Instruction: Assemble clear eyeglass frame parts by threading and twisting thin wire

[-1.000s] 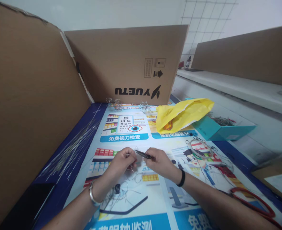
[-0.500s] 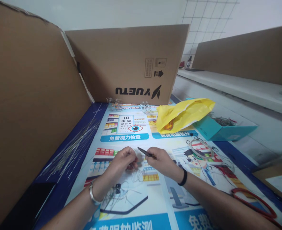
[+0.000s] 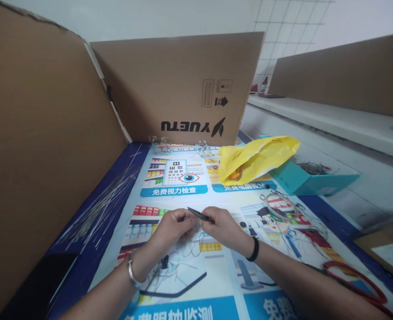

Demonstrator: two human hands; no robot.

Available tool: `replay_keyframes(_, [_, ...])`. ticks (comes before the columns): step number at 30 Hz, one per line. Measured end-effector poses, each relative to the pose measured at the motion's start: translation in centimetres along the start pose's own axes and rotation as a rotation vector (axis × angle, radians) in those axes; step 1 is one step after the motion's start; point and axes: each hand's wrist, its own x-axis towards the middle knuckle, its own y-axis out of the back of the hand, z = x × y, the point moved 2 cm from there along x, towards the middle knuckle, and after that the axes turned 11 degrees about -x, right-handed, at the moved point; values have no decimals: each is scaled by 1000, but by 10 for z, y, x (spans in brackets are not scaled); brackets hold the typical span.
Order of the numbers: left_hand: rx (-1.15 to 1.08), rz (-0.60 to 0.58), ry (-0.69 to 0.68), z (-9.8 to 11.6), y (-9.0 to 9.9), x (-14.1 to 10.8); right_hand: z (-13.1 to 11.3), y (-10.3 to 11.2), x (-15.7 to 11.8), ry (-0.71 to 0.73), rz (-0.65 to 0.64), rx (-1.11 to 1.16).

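right hand (image 3: pixel 222 226) grips dark pliers (image 3: pixel 199 214), their tips at the left hand (image 3: pixel 174 227), which pinches thin wire (image 3: pixel 192 247).

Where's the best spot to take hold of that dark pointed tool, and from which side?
Probably at its rear end, coming from the right, where the right hand holds it. The dark tool narrows to a slim tip pointing left, beside the left hand, so that end seems best left free. The handle's shape is hidden.
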Motion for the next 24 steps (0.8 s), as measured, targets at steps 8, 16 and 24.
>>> replay_keyframes(8, [23, 23, -52, 1, 2, -1, 0, -1, 0, 2, 13, 22])
replay_keyframes(16, [62, 77, -124, 9, 8, 0, 5, 0, -1, -59, 43, 117])
replay_keyframes(24, [137, 24, -89, 10, 17, 4, 10, 14, 4, -9, 21, 83])
